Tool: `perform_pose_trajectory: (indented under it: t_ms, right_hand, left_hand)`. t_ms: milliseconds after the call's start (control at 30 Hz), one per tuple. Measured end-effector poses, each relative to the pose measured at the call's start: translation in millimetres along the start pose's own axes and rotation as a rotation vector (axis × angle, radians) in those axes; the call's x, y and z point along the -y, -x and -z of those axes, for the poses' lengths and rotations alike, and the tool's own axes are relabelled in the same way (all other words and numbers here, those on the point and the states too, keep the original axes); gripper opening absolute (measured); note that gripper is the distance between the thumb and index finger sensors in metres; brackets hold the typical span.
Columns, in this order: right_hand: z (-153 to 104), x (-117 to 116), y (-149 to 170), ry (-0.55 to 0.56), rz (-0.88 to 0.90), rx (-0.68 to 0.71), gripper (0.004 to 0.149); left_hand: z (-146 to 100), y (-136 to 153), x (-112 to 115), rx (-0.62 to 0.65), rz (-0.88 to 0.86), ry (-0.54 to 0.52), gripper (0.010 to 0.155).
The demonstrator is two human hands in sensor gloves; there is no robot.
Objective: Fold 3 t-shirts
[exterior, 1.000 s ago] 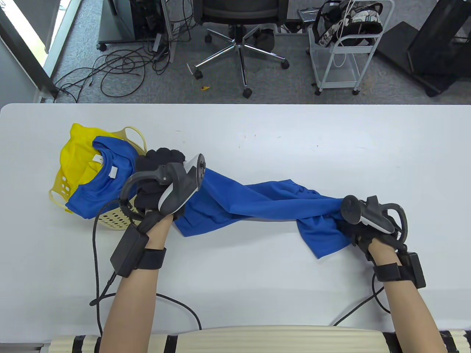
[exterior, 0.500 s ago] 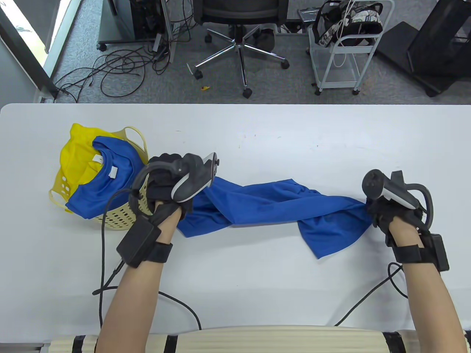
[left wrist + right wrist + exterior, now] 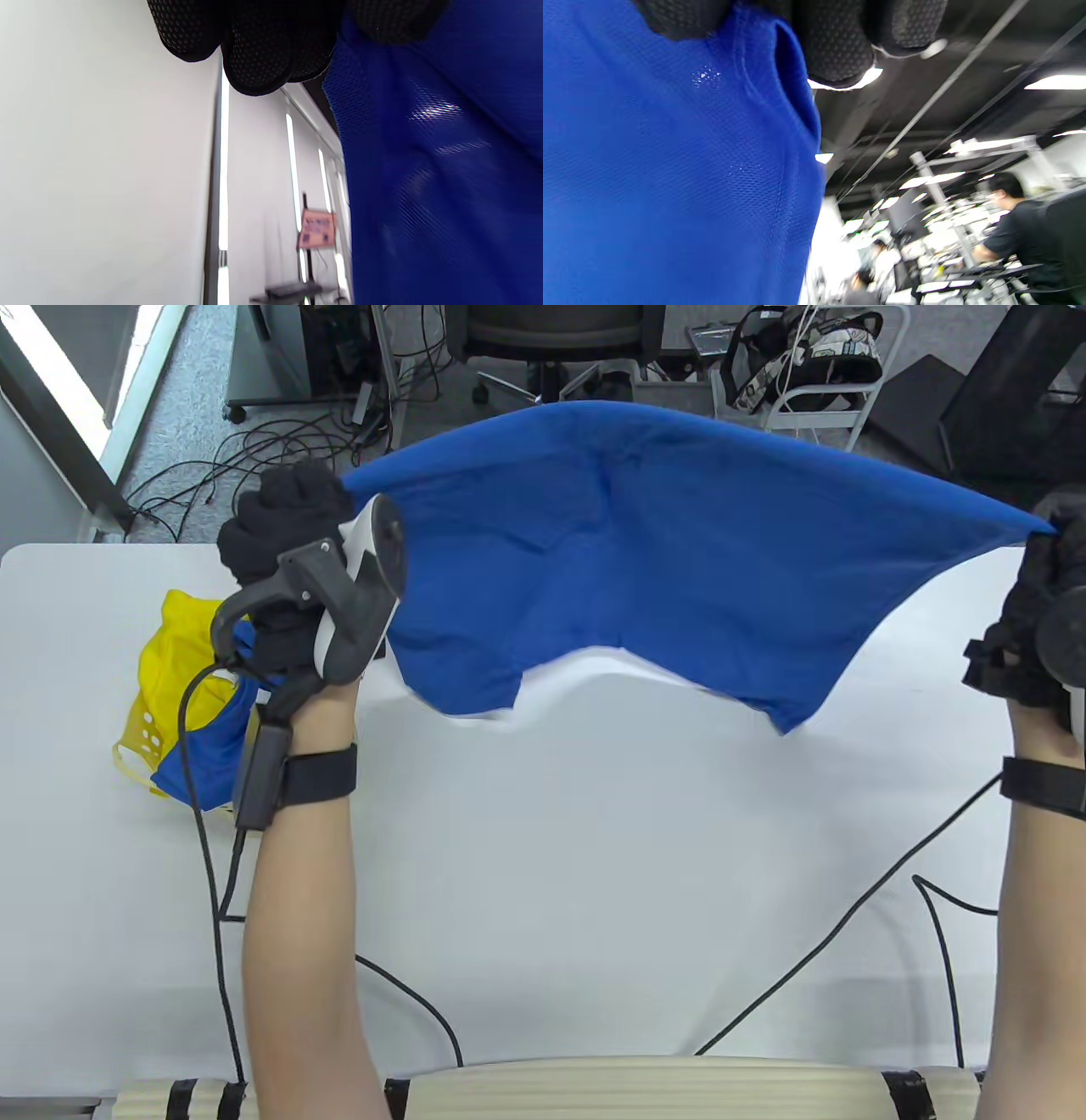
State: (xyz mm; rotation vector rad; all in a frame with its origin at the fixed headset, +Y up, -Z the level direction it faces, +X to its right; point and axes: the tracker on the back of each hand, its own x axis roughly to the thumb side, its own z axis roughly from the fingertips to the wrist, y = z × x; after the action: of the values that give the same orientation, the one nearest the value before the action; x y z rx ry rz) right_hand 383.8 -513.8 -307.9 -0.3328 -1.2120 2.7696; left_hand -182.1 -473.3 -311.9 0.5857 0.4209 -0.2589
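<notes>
A blue t-shirt [image 3: 662, 560] hung spread wide in the air above the worktop, its top edge stretched taut and its lower edge sagging in uneven points. A yellow t-shirt [image 3: 170, 661] and another blue t-shirt [image 3: 199, 755] lay heaped together at the worktop's left side.

Three t-shirts are in sight, two blue and one yellow: one blue t-shirt [image 3: 662, 560] is spread in the air, a second blue t-shirt [image 3: 199, 746] and the one yellow t-shirt [image 3: 174, 661] lie in the single yellow basket [image 3: 136, 738]. There are two gloved hands, the left hand [image 3: 288, 551] and the right hand [image 3: 1031, 619], and two trackers, one on the back of each. One white table [image 3: 594, 857] carries the lot. Beyond it stand one office chair [image 3: 543, 339] and one white cart [image 3: 789, 415]. In the right wrist view, at least three people show in the blurred background.
</notes>
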Motion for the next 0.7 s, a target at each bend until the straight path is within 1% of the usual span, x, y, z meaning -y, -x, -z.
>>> perform_pose_trajectory:
  t_ms: [33,67,100,167,200,233,267,300,367,400,433,467,500,533,567,600,667,700]
  right_hand:
    - [-10,-1,5,-0.033,-0.074,0.022,0.04]
    - [-18,-6,10,-0.111,-0.125,0.067,0.04]
    - [-33,-16,17,-0.275,-0.156,0.13,0.04]
    - [-63,-42,31,-0.56,-0.195,0.121,0.04]
    - [-83,-58,38,-0.729,-0.217,0.091,0.04]
    - [-96,-69,42,-0.828,-0.242,0.078,0.04]
    - [-118,-86,47,-0.967,-0.284,0.074,0.04]
    - [-131,-96,49,-1.026,-0.328,0.08,0.04]
    - [-163,-121,54,-1.136,-0.417,0.125,0.04]
    - [-172,-128,55,-1.19,-0.412,0.134,0.04]
    - [-177,-131,55,-1.221,-0.399,0.131,0.04]
    - [-179,-132,55,-1.256,-0.365,0.13,0.041]
    - [-178,-132,56,-1.275,-0.328,0.124,0.043]
    - [-173,-129,57,-1.283,-0.257,0.095,0.047]
    - [-167,-124,58,-1.246,-0.194,0.056,0.049]
    - [-162,-120,58,-1.18,-0.166,0.039,0.051]
    - [-157,-116,57,-1.013,-0.113,0.04,0.052]
    - [-158,-118,56,-0.977,-0.115,0.057,0.052]
  left_hand:
    - [-18,0,4,0.057,0.017,0.032,0.041]
    - [-33,-1,11,0.108,0.045,0.059,0.041]
    - [-55,-5,23,0.18,0.106,0.111,0.041]
    - [-93,-13,53,0.312,0.211,0.239,0.042]
    - [-115,-19,74,0.349,0.277,0.281,0.042]
    - [-127,-22,88,0.389,0.317,0.311,0.042]
    - [-146,-27,114,0.434,0.382,0.366,0.042]
    - [-157,-30,129,0.445,0.418,0.4,0.043]
    - [-178,-32,170,0.461,0.471,0.505,0.043]
    - [-184,-31,184,0.456,0.483,0.559,0.045]
    - [-188,-29,195,0.461,0.503,0.645,0.047]
    - [-191,-24,204,0.477,0.533,0.768,0.049]
    - [-191,-21,205,0.473,0.558,0.776,0.049]
    - [-188,-14,203,0.473,0.56,0.733,0.049]
    - [-185,-8,199,0.466,0.501,0.67,0.047]
    - [-183,-3,196,0.46,0.434,0.653,0.046]
    - [-182,9,192,0.408,0.226,0.672,0.046]
    - [-184,11,193,0.392,0.179,0.704,0.048]
